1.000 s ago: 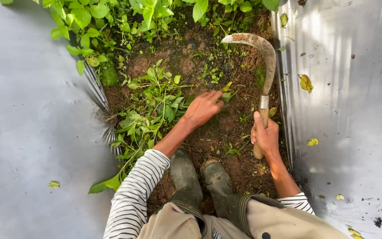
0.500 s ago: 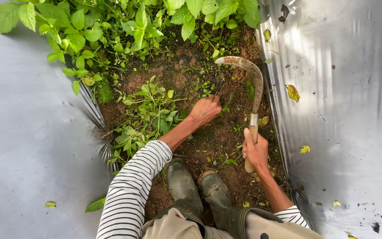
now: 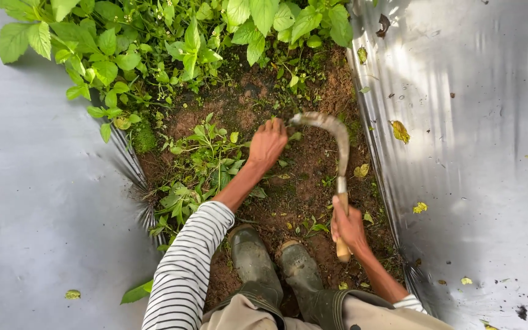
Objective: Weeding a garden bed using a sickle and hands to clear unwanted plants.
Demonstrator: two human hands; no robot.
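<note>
Sickle [image 3: 337, 153] at centre right, wooden handle clamped in right hand [image 3: 348, 225], curved blade reaching up-left over bare soil [image 3: 304, 177]. Rubber boots [image 3: 276, 260] at lower centre, nearest. Left hand [image 3: 268, 142] at centre, fingers closed on small weeds [image 3: 288, 131] beside blade tip. Cut greens [image 3: 200, 165] heaped at left. Silver plastic sheeting [image 3: 472, 153] on both sides. Leafy plants [image 3: 172, 43] crowded across top, blocking the strip.

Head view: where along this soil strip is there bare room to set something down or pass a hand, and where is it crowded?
Bare soil lies between the left hand, the sickle held by the right hand, and the boots. The silver sheeting on both sides is mostly bare. Crowded: weeds left of the left forearm and leafy plants ahead.
</note>
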